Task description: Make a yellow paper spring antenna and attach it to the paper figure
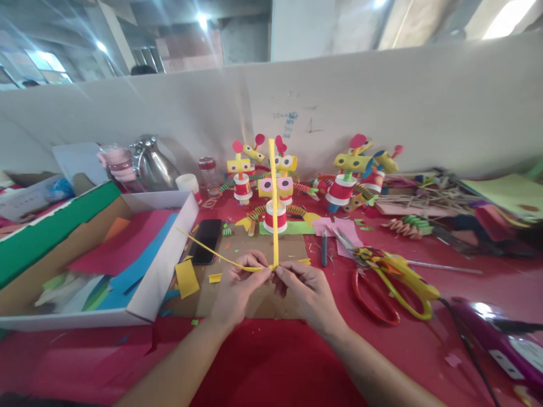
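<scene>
Between my two hands are yellow paper strips; one stands upright and the other runs out to the left past the phone. My left hand pinches the strips where they meet at right angles. Close against it, my right hand pinches the same joint from the other side. The fingertips hide how the strips overlap. Just behind the upright strip stands a paper-cup figure with a yellow head and pink eyes. Below my hands lies a brown cardboard sheet.
At left, a white box holds coloured paper. A black phone lies beside it. Red-handled scissors, yellow-handled scissors, a pen and a purple corded tool lie right. More cup figures stand along the wall.
</scene>
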`<state>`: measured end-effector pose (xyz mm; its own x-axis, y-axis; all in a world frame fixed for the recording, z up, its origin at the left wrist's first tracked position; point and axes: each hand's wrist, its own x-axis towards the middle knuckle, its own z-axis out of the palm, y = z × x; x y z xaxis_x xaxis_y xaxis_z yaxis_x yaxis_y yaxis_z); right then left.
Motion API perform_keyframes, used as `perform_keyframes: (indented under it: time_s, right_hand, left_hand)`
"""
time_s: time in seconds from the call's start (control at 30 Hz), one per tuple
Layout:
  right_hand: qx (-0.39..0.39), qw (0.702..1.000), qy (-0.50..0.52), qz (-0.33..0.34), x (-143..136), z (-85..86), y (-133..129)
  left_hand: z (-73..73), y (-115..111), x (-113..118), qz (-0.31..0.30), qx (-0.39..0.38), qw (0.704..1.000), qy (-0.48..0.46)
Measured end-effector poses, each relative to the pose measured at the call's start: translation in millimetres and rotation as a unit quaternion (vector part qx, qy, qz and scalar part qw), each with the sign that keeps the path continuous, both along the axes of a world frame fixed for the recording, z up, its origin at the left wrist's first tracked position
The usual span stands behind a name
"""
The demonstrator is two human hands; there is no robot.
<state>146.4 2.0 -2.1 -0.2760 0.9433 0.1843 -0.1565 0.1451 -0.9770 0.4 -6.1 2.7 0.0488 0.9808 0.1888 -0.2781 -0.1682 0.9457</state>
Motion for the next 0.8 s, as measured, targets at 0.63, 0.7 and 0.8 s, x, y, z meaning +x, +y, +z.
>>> perform_keyframes:
  time_s: [0.63,0.7,0.8]
  right_hand:
    - [-0.033,0.996,0.028,0.071,-40.5,18.7,21.7]
    - [-0.022,0.997,0.012,0.075,-49.8,17.7,24.5]
    - [0.008,0.997,-0.045,0.063,-61.1,6.7,28.6]
  left_hand:
    - [-3.4,19.8,-38.3,-0.1,-0.117,0.972,-0.178]
    - [-4.2,20.7,-48.4,-0.078,-0.117,0.976,-0.168]
    - [-9.6,21.2,-60.6,-0.04,-0.126,0.981,-0.145]
